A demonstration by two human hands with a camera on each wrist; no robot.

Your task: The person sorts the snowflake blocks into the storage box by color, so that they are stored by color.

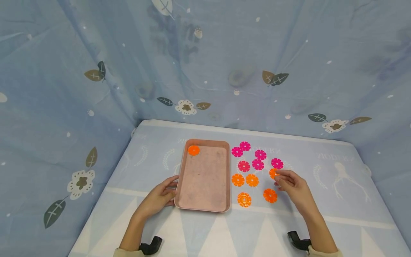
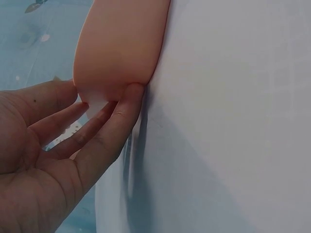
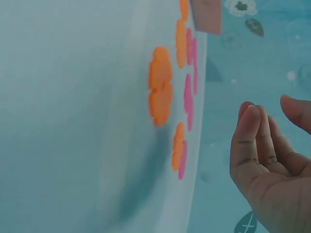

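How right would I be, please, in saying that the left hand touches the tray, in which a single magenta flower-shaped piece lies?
Not quite: the single flower-shaped piece lying in the tray is orange, not magenta, as the head view shows. The left hand does touch the tray.

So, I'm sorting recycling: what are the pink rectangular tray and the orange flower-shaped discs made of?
Pink rectangular tray: coated metal or plastic; matte, its smooth walls lacking sharp glints. Orange flower-shaped discs: probably plastic, glossy; one shows bright highlights.
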